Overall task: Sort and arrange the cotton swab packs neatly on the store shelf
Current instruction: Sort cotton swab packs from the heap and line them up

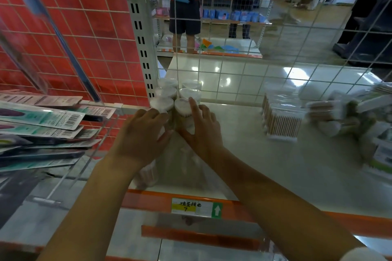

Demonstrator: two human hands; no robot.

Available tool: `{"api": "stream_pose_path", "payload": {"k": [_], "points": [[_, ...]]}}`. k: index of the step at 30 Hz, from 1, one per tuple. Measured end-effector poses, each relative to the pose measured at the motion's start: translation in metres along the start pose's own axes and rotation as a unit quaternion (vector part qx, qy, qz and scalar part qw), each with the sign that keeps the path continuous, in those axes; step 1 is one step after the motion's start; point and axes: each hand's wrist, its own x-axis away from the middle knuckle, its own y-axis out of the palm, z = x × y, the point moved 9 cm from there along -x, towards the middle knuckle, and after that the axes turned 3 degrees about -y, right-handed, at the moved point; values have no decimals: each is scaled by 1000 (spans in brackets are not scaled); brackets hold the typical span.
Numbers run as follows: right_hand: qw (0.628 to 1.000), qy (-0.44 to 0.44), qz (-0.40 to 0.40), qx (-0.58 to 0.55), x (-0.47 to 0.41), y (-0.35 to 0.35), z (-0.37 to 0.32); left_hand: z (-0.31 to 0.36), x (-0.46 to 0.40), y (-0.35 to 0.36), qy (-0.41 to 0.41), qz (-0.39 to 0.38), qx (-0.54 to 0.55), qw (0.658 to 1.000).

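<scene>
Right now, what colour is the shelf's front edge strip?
Orange front edge strip, clearest in the head view.

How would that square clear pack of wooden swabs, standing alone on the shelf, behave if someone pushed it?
The square swab pack would probably slide easily, since the shelf looks smooth and glossy. It likely feels light, being thin sticks in clear plastic. Standing on end, apart from the other packs, it might tip if pushed near its top.
</scene>
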Motion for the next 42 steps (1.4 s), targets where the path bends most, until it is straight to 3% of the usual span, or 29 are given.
{"api": "stream_pose_path", "payload": {"k": [5,11,19,28,32,38,42], "points": [[999,-42,-15,12,21,-25,-4,21,0,-9,32,-2,31,999],[994,-106,23,8,56,-67,-8,69,-3,7,75,-32,28,996],[995,-73,30,55,93,-118,47,132,-9,32,68,-40,19,997],[997,-12,2,82,129,-170,118,238,-13,41,67,-48,118,990],[995,-21,61,79,148,-201,148,279,-12,49,65,-59,143,986],[995,-25,48,89,178,-228,209,333,-9,71,46,-100,189,976],[988,-28,88,126,189,-267,257,370,-12,77,35,-108,252,961]]}}
